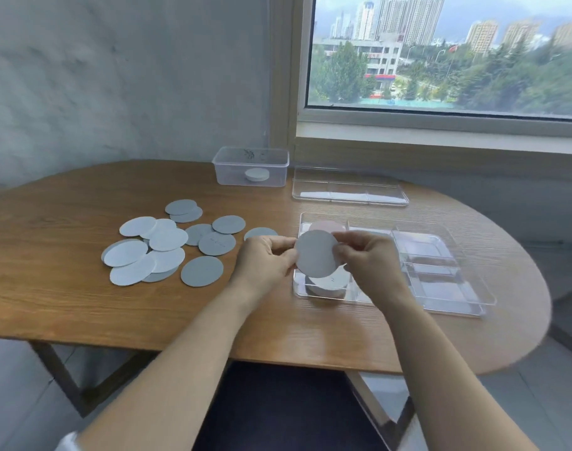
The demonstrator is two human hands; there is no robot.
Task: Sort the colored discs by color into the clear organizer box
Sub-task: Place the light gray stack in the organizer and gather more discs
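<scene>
Our grip is shared: the left hand [265, 258] and the right hand [366, 258] each pinch an opposite edge of one grey disc [317, 253]. We hold it facing us, above the left end of the organizer box [473, 297].

To do this step well, we should first judge the disc's shade against the stacks below. Then we let one hand go and lay the disc flat on its match. These discs look thin and light, so a drop from height could skid.

In the box, the near left compartment holds a pale stack [326, 286], and the one behind it holds a pink disc [326, 226]. The compartments to the right look unfilled, though glare leaves us unsure.

Loose discs [167, 245] lie on the surface [66, 206]. At the far edge a small tub [232, 177] holds a short white stack [258, 174].
</scene>
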